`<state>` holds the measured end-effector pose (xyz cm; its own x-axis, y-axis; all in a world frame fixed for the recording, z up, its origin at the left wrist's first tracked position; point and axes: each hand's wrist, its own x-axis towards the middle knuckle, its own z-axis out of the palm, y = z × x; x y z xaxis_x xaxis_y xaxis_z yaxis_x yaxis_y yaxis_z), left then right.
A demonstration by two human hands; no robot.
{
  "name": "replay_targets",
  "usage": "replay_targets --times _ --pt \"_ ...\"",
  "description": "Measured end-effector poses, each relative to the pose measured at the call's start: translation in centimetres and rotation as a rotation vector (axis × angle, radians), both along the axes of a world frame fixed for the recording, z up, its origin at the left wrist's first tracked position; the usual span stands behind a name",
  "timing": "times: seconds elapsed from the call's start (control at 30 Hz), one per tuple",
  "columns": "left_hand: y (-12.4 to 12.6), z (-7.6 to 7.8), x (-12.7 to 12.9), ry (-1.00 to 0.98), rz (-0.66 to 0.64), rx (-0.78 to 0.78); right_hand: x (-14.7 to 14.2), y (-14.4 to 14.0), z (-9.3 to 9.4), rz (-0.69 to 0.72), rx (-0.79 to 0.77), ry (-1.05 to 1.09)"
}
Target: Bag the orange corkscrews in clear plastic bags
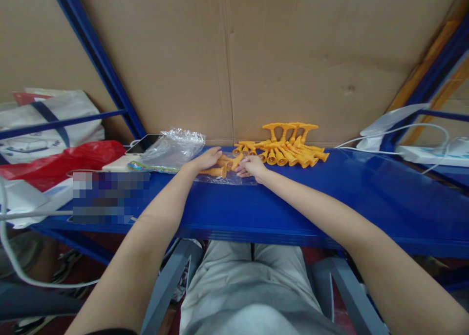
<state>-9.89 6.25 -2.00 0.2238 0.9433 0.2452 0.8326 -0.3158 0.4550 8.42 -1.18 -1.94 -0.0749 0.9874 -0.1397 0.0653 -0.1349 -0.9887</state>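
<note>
A clear plastic bag [240,180] lies flat on the blue table with several orange T-shaped plastic pieces [214,172] in or on it. My left hand [205,160] is closed at the bag's left side, fingers pressed together over its film and beside the pieces. From the right, my right hand [252,169] pinches an orange plastic piece [237,160] between thumb and fingers, over the bag. Just behind and right of it spreads a pile of similar orange pieces [289,152], their round hollow ends facing me. Film glare blurs which pieces sit inside the bag.
Empty clear bags [176,149] are stacked left of my hands, beside a phone [144,143]. Further left are a red plastic bag [91,159] and a white tote [80,125]. A cardboard wall [234,61] closes off the back. A white cable [388,127] runs at right.
</note>
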Motion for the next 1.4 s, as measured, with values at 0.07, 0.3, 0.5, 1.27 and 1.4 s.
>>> replay_targets --times 0.07,0.3,0.5,1.27,1.4 --pt "-0.5 0.4 0.3 -0.005 0.052 -0.001 0.0 0.0 0.0 -0.003 0.003 0.016" --pt "-1.7 2.5 -0.1 0.037 0.207 0.203 0.0 -0.1 0.0 -0.023 0.008 0.053" --pt "-2.8 3.5 -0.3 0.09 0.063 -0.15 -0.1 0.1 -0.6 -0.015 0.096 -0.009" --pt "-2.9 3.5 -0.4 0.111 -0.02 -0.269 -0.4 1.1 -2.6 0.343 0.643 -0.296" --pt "-2.7 3.3 -0.5 0.101 -0.032 -0.26 -0.4 0.8 -2.3 0.369 0.487 -0.307"
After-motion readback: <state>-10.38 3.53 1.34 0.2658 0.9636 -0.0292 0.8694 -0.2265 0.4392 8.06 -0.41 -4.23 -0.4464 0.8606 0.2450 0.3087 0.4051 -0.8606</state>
